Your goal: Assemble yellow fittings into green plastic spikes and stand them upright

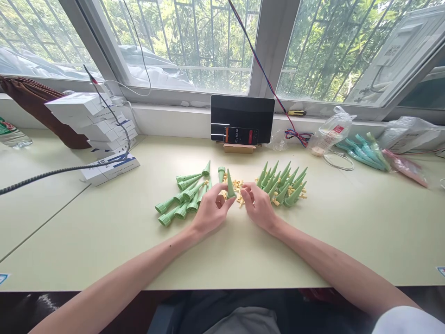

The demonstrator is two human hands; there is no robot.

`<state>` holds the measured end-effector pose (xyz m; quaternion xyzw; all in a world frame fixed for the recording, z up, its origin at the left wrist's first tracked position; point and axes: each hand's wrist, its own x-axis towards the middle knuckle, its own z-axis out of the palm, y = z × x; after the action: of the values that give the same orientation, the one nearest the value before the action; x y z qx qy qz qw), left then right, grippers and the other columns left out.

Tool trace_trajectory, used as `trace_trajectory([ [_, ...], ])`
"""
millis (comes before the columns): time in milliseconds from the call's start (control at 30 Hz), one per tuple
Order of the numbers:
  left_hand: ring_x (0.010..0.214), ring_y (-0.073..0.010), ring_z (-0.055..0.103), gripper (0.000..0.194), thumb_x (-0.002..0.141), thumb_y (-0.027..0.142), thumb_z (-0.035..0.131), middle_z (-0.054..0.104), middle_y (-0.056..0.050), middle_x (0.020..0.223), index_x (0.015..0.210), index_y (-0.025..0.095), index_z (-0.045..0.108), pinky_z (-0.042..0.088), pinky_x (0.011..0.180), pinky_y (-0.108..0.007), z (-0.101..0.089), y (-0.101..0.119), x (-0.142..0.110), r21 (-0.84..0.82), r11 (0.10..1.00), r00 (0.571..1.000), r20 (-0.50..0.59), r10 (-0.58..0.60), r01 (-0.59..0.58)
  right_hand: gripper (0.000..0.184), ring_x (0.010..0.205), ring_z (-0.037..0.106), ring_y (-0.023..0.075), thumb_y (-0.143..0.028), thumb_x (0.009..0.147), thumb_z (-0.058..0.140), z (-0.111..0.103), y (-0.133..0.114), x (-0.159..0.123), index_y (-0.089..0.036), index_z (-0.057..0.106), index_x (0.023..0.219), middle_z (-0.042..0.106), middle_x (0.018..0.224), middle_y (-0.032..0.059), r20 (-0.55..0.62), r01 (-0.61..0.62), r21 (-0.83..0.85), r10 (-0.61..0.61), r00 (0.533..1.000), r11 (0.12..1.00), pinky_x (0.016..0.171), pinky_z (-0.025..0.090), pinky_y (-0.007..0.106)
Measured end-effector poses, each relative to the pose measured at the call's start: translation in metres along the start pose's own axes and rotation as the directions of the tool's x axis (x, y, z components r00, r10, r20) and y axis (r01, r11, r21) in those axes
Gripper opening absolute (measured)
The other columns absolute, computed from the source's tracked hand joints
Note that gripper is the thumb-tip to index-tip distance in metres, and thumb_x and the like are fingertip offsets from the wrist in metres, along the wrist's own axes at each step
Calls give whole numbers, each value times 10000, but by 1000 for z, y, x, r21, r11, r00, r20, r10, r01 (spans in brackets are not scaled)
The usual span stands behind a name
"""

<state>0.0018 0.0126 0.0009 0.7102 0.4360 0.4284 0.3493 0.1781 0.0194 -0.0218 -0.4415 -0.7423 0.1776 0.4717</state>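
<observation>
My left hand [213,208] pinches a green plastic spike [230,184], its pointed tip up. My right hand [259,206] is curled close beside it, thumb and fingertips together over the small yellow plastic pieces [239,185]; whatever lies between those fingertips is too small to make out. Left of my left hand lie several loose green spikes [182,197], most with their round open ends toward me. One more green spike [221,174] stands cap up behind the hand. Beyond my right hand, several green spikes [283,183] with yellow pieces on them are grouped, points up and away.
A phone [241,136] showing a timer leans on a dark tablet [242,116] by the window. White boxes [100,120] are stacked at the left, with a black cable [66,169] across the table. Plastic bags [333,130] and teal pieces [365,150] lie at the back right.
</observation>
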Motion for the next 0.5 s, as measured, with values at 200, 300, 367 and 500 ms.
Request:
trace_trajectory([
  [200, 551, -89, 551, 271, 906, 346, 602, 657, -65, 1059, 1129, 192, 598, 511, 537, -262, -1, 0, 1, -38, 999, 999, -11, -31, 30, 223, 563, 550, 111, -390, 1009, 451, 1, 2, -2, -197, 521, 1097, 620, 879, 31, 1, 19, -22, -19, 1000, 1000, 570, 436, 242],
  [300, 587, -103, 582, 284, 912, 354, 594, 649, -67, 1083, 1148, 197, 596, 534, 575, -278, 0, -1, 1, -56, 998, 999, 7, -37, 38, 212, 595, 566, 124, -380, 1015, 442, 1, 5, -1, -201, 529, 1088, 631, 890, 36, 3, 35, -60, -35, 999, 998, 601, 442, 252],
  [367, 611, -112, 602, 288, 911, 361, 595, 645, -69, 1097, 1148, 197, 599, 543, 594, -285, 0, -2, 2, -60, 997, 999, 15, -38, 39, 202, 611, 571, 131, -374, 1016, 440, 1, 6, -1, -202, 534, 1066, 630, 880, 34, 2, 37, -72, -37, 999, 997, 608, 437, 254],
  [500, 609, -112, 598, 284, 903, 369, 600, 643, -78, 1100, 1123, 190, 614, 522, 558, -267, 1, -4, 2, -63, 997, 999, 25, -33, 34, 199, 604, 544, 134, -380, 1012, 448, 1, 7, 0, -203, 539, 998, 626, 831, 26, -5, 35, -82, -35, 999, 996, 602, 425, 255],
])
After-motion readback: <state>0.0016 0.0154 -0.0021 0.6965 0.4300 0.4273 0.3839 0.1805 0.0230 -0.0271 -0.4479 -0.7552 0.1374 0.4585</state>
